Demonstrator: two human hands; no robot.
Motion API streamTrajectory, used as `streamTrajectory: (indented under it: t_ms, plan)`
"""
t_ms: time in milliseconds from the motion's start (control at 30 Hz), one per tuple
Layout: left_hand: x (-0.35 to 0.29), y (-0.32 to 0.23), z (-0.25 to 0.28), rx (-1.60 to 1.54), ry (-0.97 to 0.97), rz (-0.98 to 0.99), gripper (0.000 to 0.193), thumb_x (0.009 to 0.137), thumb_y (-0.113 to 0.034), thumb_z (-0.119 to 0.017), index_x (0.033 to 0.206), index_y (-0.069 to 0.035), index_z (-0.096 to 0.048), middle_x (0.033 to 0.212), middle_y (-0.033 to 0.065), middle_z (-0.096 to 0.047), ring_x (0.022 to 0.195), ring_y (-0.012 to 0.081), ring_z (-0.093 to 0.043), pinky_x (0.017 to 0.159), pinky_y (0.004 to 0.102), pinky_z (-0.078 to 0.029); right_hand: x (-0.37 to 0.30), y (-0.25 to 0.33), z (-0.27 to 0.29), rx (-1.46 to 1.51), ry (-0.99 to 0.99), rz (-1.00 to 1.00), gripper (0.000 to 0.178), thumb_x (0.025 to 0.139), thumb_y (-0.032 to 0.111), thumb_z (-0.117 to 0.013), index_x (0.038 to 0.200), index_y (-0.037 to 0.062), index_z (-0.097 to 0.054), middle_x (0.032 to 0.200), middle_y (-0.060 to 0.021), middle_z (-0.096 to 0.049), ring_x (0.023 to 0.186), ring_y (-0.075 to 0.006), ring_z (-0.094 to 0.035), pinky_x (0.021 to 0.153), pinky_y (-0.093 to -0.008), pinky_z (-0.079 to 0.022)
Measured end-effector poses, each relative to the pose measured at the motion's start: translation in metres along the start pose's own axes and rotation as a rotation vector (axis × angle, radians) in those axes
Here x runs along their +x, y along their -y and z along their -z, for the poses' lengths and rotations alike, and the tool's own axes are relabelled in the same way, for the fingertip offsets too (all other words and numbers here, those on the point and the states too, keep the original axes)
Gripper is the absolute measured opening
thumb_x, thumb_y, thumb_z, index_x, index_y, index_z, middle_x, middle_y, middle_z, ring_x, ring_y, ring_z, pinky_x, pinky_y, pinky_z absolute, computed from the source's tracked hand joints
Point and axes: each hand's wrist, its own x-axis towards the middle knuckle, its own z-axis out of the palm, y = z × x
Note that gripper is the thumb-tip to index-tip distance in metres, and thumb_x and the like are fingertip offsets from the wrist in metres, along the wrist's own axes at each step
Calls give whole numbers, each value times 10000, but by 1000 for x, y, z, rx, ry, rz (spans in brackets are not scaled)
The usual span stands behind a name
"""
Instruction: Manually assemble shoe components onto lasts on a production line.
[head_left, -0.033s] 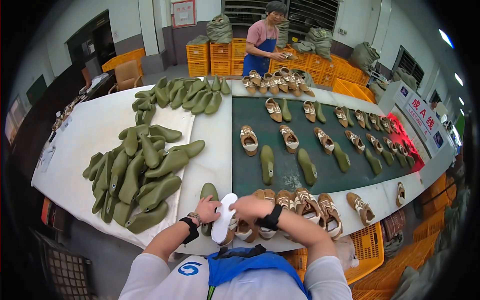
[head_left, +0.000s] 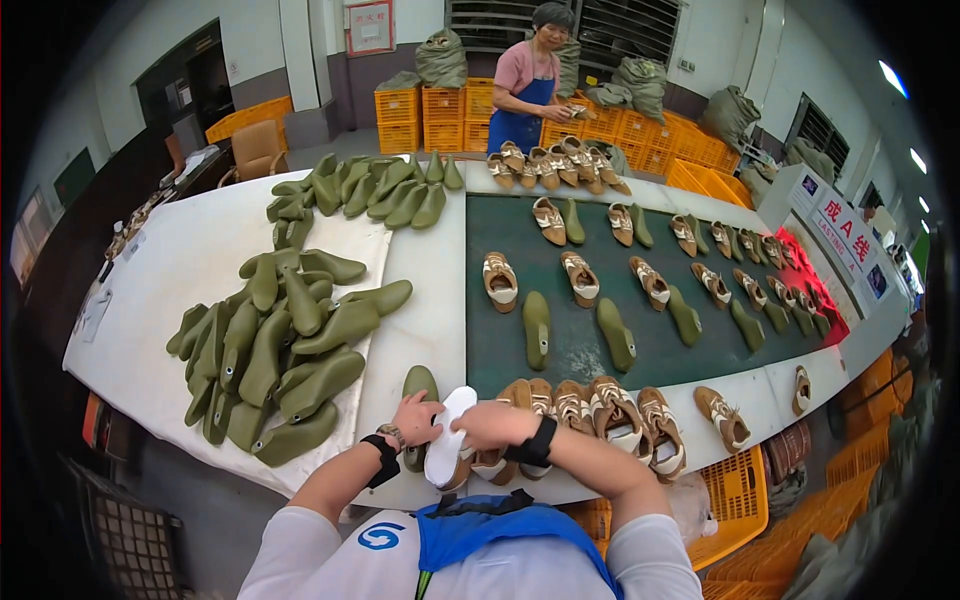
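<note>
A white shoe insole (head_left: pixel 452 447) lies over a brown sneaker at the table's near edge. My left hand (head_left: pixel 414 419) grips its left side, fingers bent. My right hand (head_left: pixel 492 425) is closed at its right edge, with the fingertips partly hidden. Just behind my left hand, a green shoe last (head_left: pixel 420 381) rests on the white tabletop, partly covered by that hand. Several brown sneakers with white stripes (head_left: pixel 616 415) stand in a row right of the insole; my right forearm passes over some of them.
Green lasts (head_left: pixel 265 350) are heaped on the left. Sneakers and lasts line a green conveyor belt (head_left: pixel 580 350) ahead. Across the table, a person in a blue apron (head_left: pixel 520 125) holds a shoe. A yellow crate (head_left: pixel 735 500) is below the near edge, at right.
My right hand has shifted slightly nearer and leftward along the insole. The left hand keeps its place.
</note>
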Motion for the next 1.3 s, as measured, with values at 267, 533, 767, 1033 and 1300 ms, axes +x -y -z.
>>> streamTrajectory:
  t_ms: [267,533,767,1033,1300]
  plan:
    - [-7,2,-13,-487,-343,117,178,804,-186,-610,912,-63,-681,933,105,-675,889,296,-626,1028,469,-352,49,53,-68,17,277,226,304,790,147,-603,1082,64,-590,860,-179,-660,822,-373,-637,719,-471,-497]
    - [-14,3,-18,-562,-427,137,165,804,-171,-594,876,-52,-684,900,121,-672,866,308,-621,930,434,-409,73,54,-93,-58,244,372,186,767,142,-619,925,45,-596,753,-180,-635,736,-384,-632,620,-467,-500]
    - [-7,3,-13,-568,-428,100,156,790,-157,-593,860,-49,-680,868,122,-665,850,307,-612,895,420,-427,77,26,-64,9,358,281,248,783,157,-576,1009,61,-609,827,-178,-647,798,-361,-638,684,-455,-494]
    - [-9,-3,-8,-553,-391,156,164,797,-152,-594,901,-57,-677,942,117,-666,908,301,-610,985,447,-387,92,11,-89,100,361,288,217,768,210,-580,920,69,-645,807,-149,-663,783,-341,-643,691,-428,-502]
    - [-18,-4,-15,-592,-453,164,143,799,-130,-593,881,-48,-676,910,117,-671,871,305,-617,925,430,-420,88,18,-92,107,353,309,198,760,210,-586,874,60,-645,784,-157,-658,765,-338,-641,672,-431,-499]
